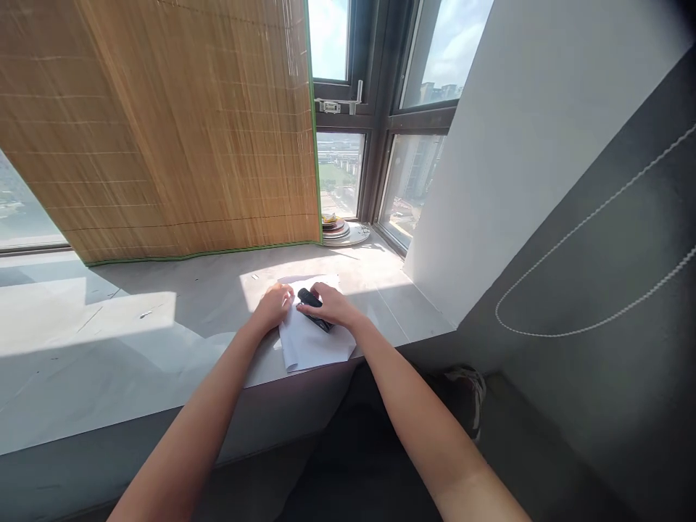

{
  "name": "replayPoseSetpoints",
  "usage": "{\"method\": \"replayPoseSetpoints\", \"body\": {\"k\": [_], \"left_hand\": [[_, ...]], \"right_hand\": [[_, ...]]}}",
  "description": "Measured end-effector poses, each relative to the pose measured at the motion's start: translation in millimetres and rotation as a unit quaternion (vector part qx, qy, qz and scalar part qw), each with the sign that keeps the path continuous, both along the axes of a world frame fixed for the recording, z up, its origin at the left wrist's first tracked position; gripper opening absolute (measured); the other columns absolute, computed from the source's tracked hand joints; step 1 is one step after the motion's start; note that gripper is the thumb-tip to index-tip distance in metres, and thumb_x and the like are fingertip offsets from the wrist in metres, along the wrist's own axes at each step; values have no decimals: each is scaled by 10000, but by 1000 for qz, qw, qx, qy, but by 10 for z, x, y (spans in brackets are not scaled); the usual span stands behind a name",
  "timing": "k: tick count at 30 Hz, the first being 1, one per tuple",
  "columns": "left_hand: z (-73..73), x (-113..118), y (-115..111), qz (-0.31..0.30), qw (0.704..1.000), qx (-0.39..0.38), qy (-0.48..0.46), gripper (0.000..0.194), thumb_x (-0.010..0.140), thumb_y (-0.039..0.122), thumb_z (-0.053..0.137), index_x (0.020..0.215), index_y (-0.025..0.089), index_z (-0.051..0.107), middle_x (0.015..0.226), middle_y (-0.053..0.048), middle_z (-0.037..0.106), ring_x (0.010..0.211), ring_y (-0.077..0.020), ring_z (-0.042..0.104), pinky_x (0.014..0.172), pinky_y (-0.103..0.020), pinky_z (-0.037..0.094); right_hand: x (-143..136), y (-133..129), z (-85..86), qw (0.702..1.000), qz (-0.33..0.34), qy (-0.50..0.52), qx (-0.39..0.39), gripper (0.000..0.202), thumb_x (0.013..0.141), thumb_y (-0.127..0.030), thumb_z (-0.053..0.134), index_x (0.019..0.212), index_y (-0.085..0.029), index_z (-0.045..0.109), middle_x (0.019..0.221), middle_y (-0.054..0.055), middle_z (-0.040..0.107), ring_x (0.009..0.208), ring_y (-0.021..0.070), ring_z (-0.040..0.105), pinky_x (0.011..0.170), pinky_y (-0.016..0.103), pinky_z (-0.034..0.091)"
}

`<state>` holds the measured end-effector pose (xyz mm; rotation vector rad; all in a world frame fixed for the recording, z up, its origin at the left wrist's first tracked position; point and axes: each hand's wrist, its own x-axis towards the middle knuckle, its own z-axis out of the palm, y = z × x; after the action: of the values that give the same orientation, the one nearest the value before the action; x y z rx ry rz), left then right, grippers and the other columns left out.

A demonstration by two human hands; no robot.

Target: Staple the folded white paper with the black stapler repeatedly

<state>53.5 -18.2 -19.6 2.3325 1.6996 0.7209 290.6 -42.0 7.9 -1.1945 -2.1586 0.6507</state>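
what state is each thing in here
stapler: held in right grip
paper: on the ledge, left grip at its left edge, a near corner curled
blind: let down
plates: stacked
cord: hanging in a loop
window: open or shut unclear

Blk stapler (308, 297) partly hidden by R hand (333, 304); blind (206, 130) cut off @ top, cord (552, 336) @ R.

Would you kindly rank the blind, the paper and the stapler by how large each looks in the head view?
1. Blind
2. Paper
3. Stapler, partly covered by the right hand
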Motion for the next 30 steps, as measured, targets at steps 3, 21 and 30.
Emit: {"method": "replayPoseSetpoints", "body": {"k": [3, 21, 30], "left_hand": [[-88, 15, -167, 34, 998, 19, 55, 299, 1018, 234, 512, 1176, 181, 760, 1209, -151, 707, 1135, -318, 633, 960, -408, 503], [26, -64, -303, 4, 999, 22, -46, 316, 950, 367, 555, 991, 204, 823, 1044, -93, 759, 1048, -271, 697, 972, -399, 542], [387, 267, -17, -102, 992, -5, -80, 107, 810, 282, 711, 789, 213, 789, 841, -48, 786, 770, -199, 691, 762, -320, 552]], "right_hand": [[0, -265, 21, 996, -23, -87, 22, 337, 881, -371, 820, 1090, -215, 605, 1113, 45, 695, 963, 213, 616, 772, 300, 423], [-221, -851, -33, 993, 28, -78, 80, 369, 955, -217, 738, 1303, -193, 617, 1263, 120, 730, 1171, 281, 649, 886, 343, 495], [-145, -873, -44, 996, 64, -28, 61, 380, 910, -197, 745, 1273, -236, 641, 1250, 84, 743, 1136, 290, 680, 838, 346, 507]]}}
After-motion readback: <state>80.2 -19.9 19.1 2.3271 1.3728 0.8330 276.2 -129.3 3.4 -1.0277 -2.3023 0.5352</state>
